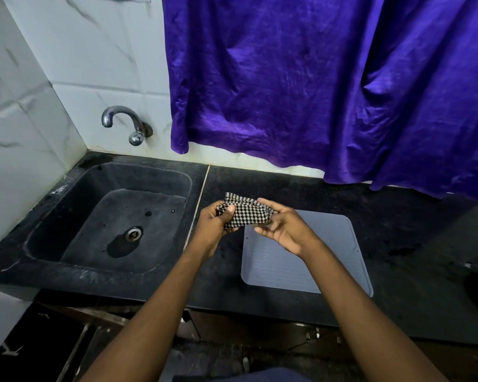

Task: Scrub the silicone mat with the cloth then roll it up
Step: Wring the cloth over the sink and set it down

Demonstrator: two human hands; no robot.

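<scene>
The left hand (213, 230) and right hand (284, 230) pinch the checked cloth (246, 213) over the mat (301, 266); sink (80, 194) holds a puddle (119, 246).

1. I see the sink (75, 205) set into the counter (398, 230) at the left, with the tap (127, 124) on the wall behind it.
2. The mat (301, 266) lies flat on the counter, right of the sink and near the front edge.
3. The curtain (329, 92) hangs behind the counter, right of the tap.
4. The cloth (246, 215) is held between the left hand (213, 230) and the right hand (284, 230), above the mat's far left corner.
</scene>
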